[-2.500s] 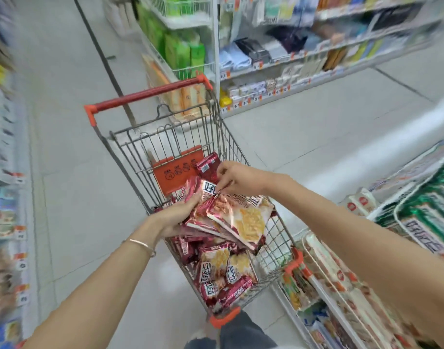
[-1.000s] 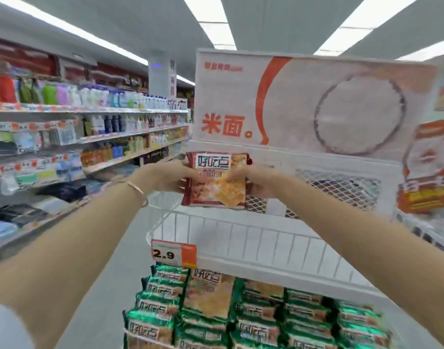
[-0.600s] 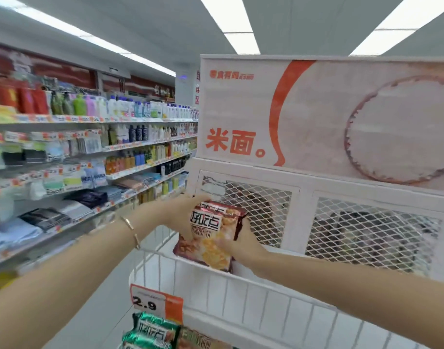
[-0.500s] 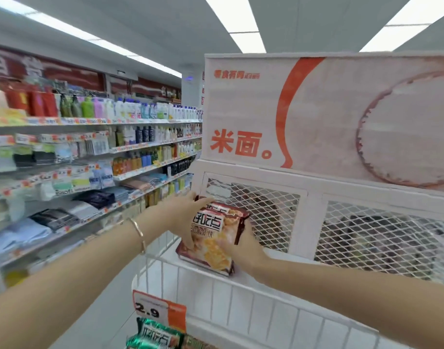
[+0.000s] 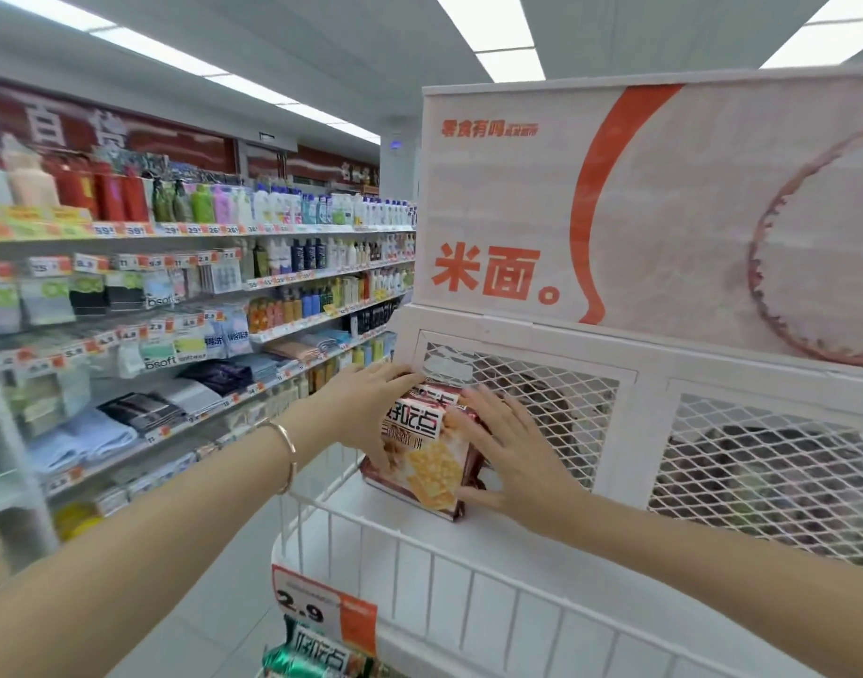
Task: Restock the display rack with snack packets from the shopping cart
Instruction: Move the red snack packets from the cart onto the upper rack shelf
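- Task's thing: the snack packets (image 5: 422, 457) stand in the top basket of the display rack (image 5: 468, 604), at its left rear corner, base on the basket floor.
- Long axis: upright but tilted, with the top edge leaning back toward the mesh back panel (image 5: 556, 413) and the printed face turned to me.
- Left hand (image 5: 365, 413): I pinch the stack's upper left edge, thumb on the front face, fingers reaching over the top toward the mesh.
- Right hand (image 5: 512, 462): fingers straight and spread, pressed flat against the stack's right side, thumb low at the front corner.
- Bearing: the stack lies directly between my two hands, both touching it, neither nearer.
- Judgement: the placing step looks nearly complete. Release turns on whether the top rests on the mesh; if it does not, the stack may tip forward onto the basket floor.
- Hard to make out: whether the top touches the mesh, my left fingertips behind the stack, and how many packets it holds.
- Cut off: the shopping cart is out of view. My right forearm covers part of the basket floor. What lies behind the mesh is dark and unclear.
- Below: a price tag (image 5: 317, 611) hangs at the basket's front corner over green packets (image 5: 312, 660), only partly in frame.
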### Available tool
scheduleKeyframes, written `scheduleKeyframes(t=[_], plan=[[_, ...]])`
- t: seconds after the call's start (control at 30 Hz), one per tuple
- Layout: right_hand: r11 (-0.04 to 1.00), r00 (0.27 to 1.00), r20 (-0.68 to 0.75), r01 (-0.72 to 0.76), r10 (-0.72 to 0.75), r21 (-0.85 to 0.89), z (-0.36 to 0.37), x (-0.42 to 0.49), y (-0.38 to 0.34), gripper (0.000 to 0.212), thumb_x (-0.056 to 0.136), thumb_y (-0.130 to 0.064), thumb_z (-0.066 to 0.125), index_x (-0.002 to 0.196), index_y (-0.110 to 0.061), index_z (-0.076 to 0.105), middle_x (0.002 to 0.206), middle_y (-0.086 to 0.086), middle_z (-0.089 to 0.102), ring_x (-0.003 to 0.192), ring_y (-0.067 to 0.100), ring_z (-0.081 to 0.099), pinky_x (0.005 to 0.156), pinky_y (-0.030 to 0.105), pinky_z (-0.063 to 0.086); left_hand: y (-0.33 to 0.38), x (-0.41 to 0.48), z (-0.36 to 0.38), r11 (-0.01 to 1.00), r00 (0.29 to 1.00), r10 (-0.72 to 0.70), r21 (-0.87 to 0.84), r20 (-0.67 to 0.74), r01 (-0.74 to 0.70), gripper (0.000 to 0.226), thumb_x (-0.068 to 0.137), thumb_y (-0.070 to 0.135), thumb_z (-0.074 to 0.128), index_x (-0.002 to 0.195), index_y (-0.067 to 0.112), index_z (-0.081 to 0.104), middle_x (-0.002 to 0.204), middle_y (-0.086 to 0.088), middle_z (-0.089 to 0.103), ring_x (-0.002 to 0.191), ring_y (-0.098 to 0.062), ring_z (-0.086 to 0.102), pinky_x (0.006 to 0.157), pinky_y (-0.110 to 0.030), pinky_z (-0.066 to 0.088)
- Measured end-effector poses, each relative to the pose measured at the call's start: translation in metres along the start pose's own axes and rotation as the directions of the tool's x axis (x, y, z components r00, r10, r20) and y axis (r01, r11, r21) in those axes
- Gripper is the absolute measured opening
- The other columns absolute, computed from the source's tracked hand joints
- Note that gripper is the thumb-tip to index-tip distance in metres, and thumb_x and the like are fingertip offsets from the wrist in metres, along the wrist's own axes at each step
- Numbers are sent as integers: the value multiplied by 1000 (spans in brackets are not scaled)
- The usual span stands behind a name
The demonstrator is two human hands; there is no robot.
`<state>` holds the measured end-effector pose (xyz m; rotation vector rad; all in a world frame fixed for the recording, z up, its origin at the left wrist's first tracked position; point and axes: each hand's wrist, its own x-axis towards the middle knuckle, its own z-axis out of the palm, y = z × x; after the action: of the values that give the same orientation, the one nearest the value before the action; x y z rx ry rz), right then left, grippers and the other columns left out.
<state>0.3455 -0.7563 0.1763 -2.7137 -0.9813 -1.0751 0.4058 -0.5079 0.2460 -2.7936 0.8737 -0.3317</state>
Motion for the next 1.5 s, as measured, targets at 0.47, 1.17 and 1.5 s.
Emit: scheduleKeyframes(t=[0.47, 1.17, 1.5], plan=[[996, 999, 8, -54, 54, 67, -42, 41, -27, 41, 90, -43, 57, 125, -21, 59, 149, 11, 44, 137, 29, 40, 113, 55, 33, -22, -46, -30, 808, 968, -252, -549, 4, 213, 124, 64, 61, 82, 160, 29, 11, 157, -4, 39, 135, -29, 47, 111, -46, 42], [899, 851, 411, 146, -327, 413, 156, 77, -502, 47, 88, -30, 65, 129, -8, 56, 132, 13, 57, 124, 32, 51, 108, 41, 30, -158, -553, 206, 335, 499, -617, -371, 608, 866, 56, 98, 40, 60, 141, 6, 50, 141, -12, 56, 126, -30, 55, 101, -35, 46], [905, 324, 904, -227, -278, 360, 295, 6, -599, 70, 90, -28, 65, 151, -15, 32, 149, 12, 45, 131, 29, 49, 109, 44, 41, -132, -678, 301, 45, 279, -553, -306, 785, 951, 45, 100, 35, 57, 135, 6, 58, 139, -14, 57, 123, -30, 56, 101, -35, 44]])
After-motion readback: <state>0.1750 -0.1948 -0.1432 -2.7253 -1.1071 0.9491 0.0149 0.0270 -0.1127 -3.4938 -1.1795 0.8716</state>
